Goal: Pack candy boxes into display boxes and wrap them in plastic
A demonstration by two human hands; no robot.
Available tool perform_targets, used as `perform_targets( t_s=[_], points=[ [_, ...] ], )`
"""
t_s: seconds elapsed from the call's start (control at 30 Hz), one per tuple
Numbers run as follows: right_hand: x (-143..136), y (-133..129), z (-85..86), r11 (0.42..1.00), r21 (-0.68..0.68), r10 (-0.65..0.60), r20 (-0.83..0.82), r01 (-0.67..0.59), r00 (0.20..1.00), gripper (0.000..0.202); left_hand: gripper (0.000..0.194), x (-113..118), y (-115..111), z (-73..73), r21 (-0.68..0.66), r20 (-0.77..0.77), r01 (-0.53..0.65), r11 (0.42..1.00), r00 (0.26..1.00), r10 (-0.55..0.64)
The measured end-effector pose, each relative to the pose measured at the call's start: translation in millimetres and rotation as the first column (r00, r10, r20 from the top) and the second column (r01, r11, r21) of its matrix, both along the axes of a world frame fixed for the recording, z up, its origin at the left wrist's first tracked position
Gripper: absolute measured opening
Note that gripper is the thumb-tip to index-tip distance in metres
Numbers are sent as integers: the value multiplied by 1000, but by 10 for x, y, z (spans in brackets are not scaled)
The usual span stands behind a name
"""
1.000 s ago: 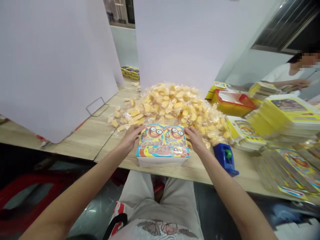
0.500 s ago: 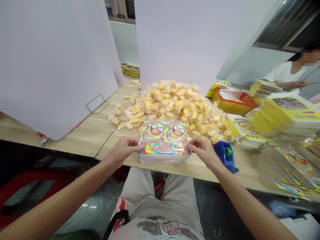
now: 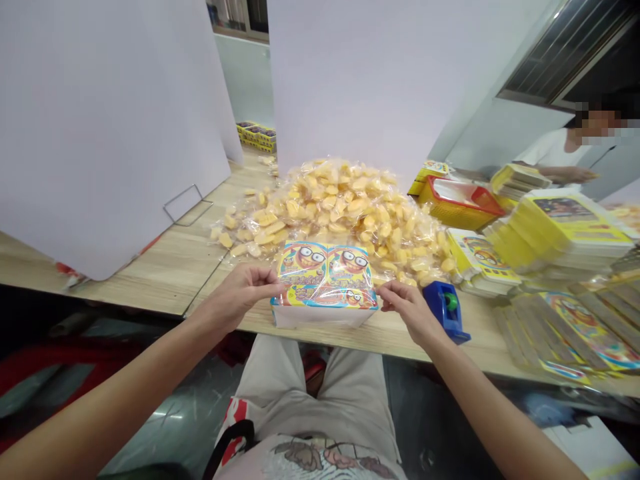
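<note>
A colourful printed box (image 3: 325, 293) with cartoon faces in glasses stands at the table's front edge, covered in shiny clear plastic wrap. My left hand (image 3: 247, 290) is at its left side, thumb and curled fingers pinched at the wrap on the front corner. At the opposite side, my right hand (image 3: 404, 303) has its fingertips pinched together at the right edge of the wrap. What lies inside the box is hidden. Just behind it rises a big pile of yellow pieces in clear wrappers (image 3: 345, 200).
A blue tape dispenser (image 3: 447, 313) sits right of my right hand. Stacks of printed cards (image 3: 565, 220) and a red-and-yellow basket (image 3: 463, 203) fill the right side. White boards (image 3: 365, 80) stand behind the pile and at left. Another person (image 3: 555, 157) is at the far right.
The view has shifted slightly, moving everything a little to the left. My right hand's fingertips sit slightly farther off the box's right edge. The box stays in place.
</note>
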State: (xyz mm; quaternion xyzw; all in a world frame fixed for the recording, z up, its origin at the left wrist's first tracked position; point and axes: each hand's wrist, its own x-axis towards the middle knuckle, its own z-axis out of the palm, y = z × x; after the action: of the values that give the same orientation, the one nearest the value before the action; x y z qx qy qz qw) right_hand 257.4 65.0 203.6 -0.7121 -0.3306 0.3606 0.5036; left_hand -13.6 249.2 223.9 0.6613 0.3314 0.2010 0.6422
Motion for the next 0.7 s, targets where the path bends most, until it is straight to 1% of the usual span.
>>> perform_targets(
  t_s=[0.13,0.23,0.3,0.43,0.53,0.63,0.7],
  points=[
    [-18,2,15,1000,1,0,-25,0,1000,31,21,7,22,18,14,14,43,999,999,-43],
    [-48,18,35,1000,-7,11,-40,-11,999,32,20,12,2,44,2,57,45,999,997,-45],
    [-64,26,45,1000,-8,-2,-51,2,999,32,20,22,-22,82,-4,91,39,999,995,-39],
    [-79,24,47,999,-23,-41,-114,39,993,33,18,66,-72,211,-15,167,51,999,985,-48],
    [-87,19,36,999,-7,-45,-225,45,973,32,17,109,-105,323,-26,223,70,997,973,-62],
    [-89,19,17,998,9,-56,-332,62,941,33,17,147,-128,411,-36,243,90,995,967,-78],
    [-81,19,3,998,11,-58,-356,66,933,32,17,174,-138,451,-61,246,101,993,966,-83]
  ],
)
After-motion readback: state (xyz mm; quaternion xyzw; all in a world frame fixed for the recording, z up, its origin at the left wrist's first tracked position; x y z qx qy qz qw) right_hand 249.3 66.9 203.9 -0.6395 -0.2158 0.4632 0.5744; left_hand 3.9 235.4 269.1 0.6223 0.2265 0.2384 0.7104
